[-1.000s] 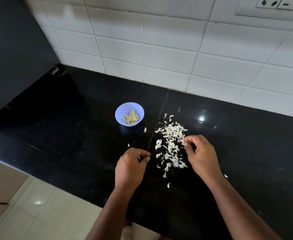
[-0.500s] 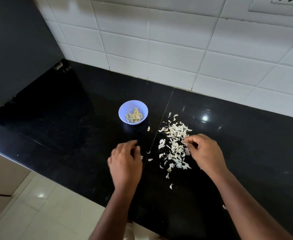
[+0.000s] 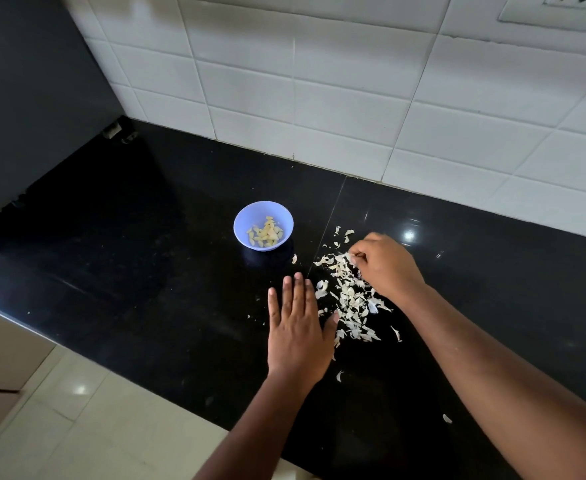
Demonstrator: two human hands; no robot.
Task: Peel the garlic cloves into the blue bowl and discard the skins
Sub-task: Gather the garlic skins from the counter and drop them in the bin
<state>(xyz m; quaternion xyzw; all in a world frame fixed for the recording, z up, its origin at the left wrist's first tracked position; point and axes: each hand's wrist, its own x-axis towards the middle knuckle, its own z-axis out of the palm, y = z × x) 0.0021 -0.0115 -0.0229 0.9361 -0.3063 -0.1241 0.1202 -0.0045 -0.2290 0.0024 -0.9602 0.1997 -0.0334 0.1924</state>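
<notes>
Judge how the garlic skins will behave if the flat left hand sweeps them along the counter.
The skins look like thin, curled flakes, so probably very light and apt to scatter. On the glossy counter they should slide easily, though small bits may slip past the left hand.

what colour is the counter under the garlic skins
Glossy black; the counter shows best in the head view, with the pale garlic skins scattered on it.

home kitchen: black stone counter (image 3: 146, 271), white tiled backsplash (image 3: 319, 81)
</notes>
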